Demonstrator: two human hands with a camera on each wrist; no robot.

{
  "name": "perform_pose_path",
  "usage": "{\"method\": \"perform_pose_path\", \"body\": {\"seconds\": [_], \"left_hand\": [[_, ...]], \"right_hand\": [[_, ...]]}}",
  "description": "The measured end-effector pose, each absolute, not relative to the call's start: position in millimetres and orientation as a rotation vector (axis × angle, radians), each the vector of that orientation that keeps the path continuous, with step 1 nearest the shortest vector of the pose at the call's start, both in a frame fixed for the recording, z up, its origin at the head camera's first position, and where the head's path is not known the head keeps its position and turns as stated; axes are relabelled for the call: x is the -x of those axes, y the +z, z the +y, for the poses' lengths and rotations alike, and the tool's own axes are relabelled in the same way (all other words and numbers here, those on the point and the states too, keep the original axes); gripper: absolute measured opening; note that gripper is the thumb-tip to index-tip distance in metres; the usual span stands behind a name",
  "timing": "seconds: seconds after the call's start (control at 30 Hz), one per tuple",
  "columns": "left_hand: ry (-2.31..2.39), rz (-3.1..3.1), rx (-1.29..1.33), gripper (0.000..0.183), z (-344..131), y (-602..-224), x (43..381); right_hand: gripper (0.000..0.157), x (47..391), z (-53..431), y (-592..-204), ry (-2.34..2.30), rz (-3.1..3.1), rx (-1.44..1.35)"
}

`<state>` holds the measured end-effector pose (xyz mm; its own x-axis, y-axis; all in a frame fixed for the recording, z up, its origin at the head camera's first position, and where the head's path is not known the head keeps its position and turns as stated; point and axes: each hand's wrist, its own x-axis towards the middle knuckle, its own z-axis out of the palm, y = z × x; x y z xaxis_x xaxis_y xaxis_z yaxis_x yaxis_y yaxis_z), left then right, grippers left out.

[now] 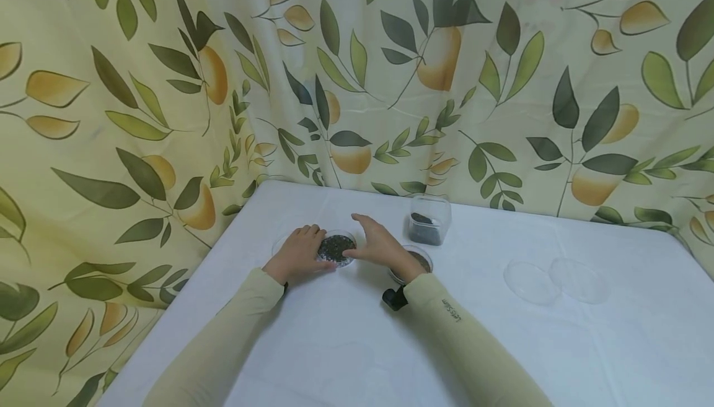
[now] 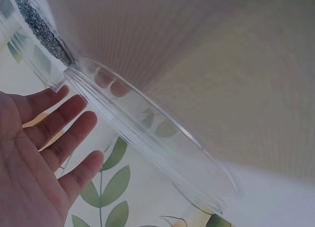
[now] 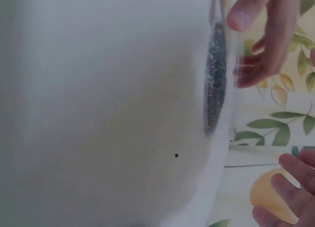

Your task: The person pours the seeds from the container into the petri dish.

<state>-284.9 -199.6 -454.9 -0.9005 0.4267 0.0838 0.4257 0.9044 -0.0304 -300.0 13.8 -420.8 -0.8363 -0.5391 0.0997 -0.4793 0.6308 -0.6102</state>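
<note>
A clear round dish of dark, speckled granules (image 1: 337,249) sits on the white table between both hands. My left hand (image 1: 297,252) reaches around its left side, fingers by the far rim and thumb by the near one; the left wrist view shows these fingers (image 2: 74,133) loosely spread. Partly hidden under that hand is a clear dish (image 2: 152,133) with no visible contents. My right hand (image 1: 382,247) hovers at the right of the granule dish, thumb near its rim and fingers extended. Beneath the right wrist, a second dish with brown contents (image 1: 421,258) is partly covered.
Behind the right hand stands a clear square container (image 1: 429,221) with dark material and a dark object inside. Two clear round lids or dishes (image 1: 532,283) lie overlapping at the right. A leaf-patterned curtain (image 1: 357,85) hangs along the table's back and left edges.
</note>
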Motion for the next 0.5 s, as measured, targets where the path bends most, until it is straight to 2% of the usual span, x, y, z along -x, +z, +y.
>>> {"method": "perform_pose_path", "body": {"seconds": [0.2, 0.5], "left_hand": [[0.027, -2.972, 0.673, 0.083, -200.3, -455.1, 284.5], [0.039, -2.961, 0.685, 0.083, -200.7, -456.0, 284.9]], "right_hand": [[0.079, 306.1, 3.3, -426.9, -0.839, 2.762, 0.863], [0.08, 313.5, -5.5, -436.9, -0.619, 2.807, 0.889]]}}
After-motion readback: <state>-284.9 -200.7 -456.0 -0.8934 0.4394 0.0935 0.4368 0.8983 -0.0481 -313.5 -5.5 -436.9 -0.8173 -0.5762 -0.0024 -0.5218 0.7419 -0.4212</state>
